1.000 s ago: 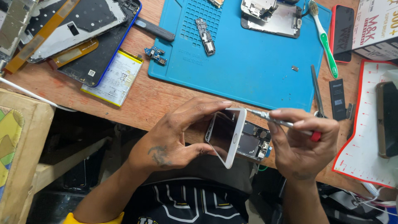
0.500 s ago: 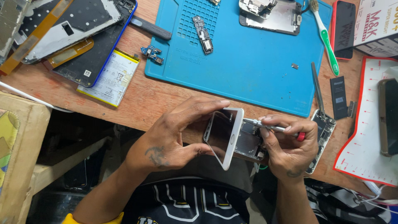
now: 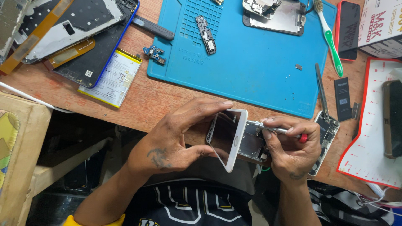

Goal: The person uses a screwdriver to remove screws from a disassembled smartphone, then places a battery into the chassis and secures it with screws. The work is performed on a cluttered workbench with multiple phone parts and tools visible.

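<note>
Left hand [image 3: 167, 142] curls round the white screen [image 3: 228, 138], clamped and tipped up off the phone [image 3: 251, 146] (at the desk edge). Right hand [image 3: 291, 152] pinches a screwdriver [image 3: 276, 130], tip inside.

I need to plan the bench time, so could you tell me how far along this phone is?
Done: the white screen is lifted off the phone body, left hand holding it. In hand: right hand works a screwdriver inside. Left: the body's inner parts remain in place.

Bare blue mat [image 3: 259, 79] beyond hands
</note>
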